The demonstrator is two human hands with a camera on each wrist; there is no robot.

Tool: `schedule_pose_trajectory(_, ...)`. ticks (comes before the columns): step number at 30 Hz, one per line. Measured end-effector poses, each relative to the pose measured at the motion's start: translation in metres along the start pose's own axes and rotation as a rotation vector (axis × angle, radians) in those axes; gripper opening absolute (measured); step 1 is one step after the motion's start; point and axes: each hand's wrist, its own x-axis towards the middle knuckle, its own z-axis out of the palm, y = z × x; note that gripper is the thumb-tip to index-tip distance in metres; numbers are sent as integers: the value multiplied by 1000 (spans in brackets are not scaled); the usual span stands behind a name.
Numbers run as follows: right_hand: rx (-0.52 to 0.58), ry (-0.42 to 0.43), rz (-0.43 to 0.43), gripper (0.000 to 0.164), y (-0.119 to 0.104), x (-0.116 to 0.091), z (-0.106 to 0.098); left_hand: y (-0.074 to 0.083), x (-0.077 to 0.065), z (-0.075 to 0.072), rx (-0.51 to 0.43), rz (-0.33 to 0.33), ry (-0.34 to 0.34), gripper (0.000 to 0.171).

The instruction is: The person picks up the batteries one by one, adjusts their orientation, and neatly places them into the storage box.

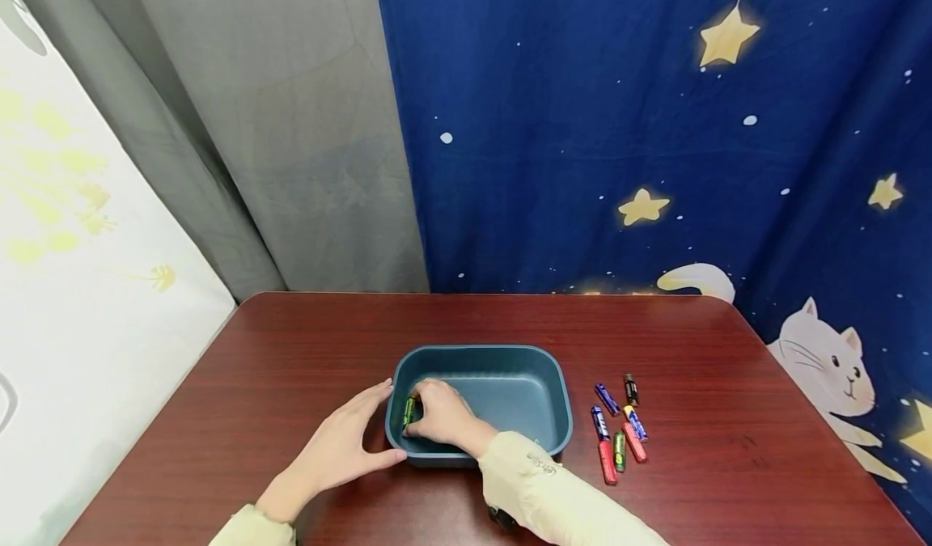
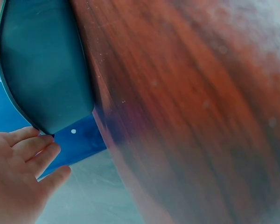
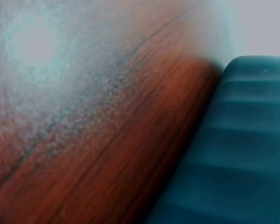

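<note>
A blue-green rectangular bin [image 1: 510, 446] stands on the table. My right hand [image 1: 444, 413] reaches down inside its left end and pinches a green battery [image 1: 409, 411] between thumb and fingers, close to the left wall. Outside that same end, my left hand [image 1: 342, 441] rests against the bin with fingers straight and thumb spread, its fingertips at the rim. The left wrist view shows the left hand [image 2: 25, 161] with its fingers along the bin's edge [image 2: 46, 70]. In the right wrist view only the bin's outer wall [image 3: 238, 154] shows; the right hand is out of that frame.
Right of the bin lie several loose batteries: a black one [image 1: 630, 389], a green one [image 1: 619, 451], a red one [image 1: 607, 462], a pink-red one [image 1: 635, 442] and blue ones [image 1: 607, 399]. Curtains hang behind the dark red wooden table [image 1: 306, 344].
</note>
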Motion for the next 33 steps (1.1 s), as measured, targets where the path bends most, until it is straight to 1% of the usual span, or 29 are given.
schedule_pose_trajectory(4,-67,9,-21,46,-2,1,1,0,0,0,3,3,6,85)
schedule_pose_trajectory(10,-93,8,-14,47,-3,2,3,1,-1,-1,-4,-11,1,85)
schedule_pose_trajectory(16,-51,16,9,47,-1,1,2,1,-1,0,-10,-21,-7,85)
schedule_pose_trajectory(21,-13,24,27,52,0,-2,-1,0,-1,0,-7,-24,-7,85)
schedule_pose_trajectory(27,33,64,53,58,2,-7,-9,0,0,1,-6,-24,-12,86)
schedule_pose_trajectory(33,101,68,31,59,3,-14,-23,0,0,1,-4,-26,-14,85)
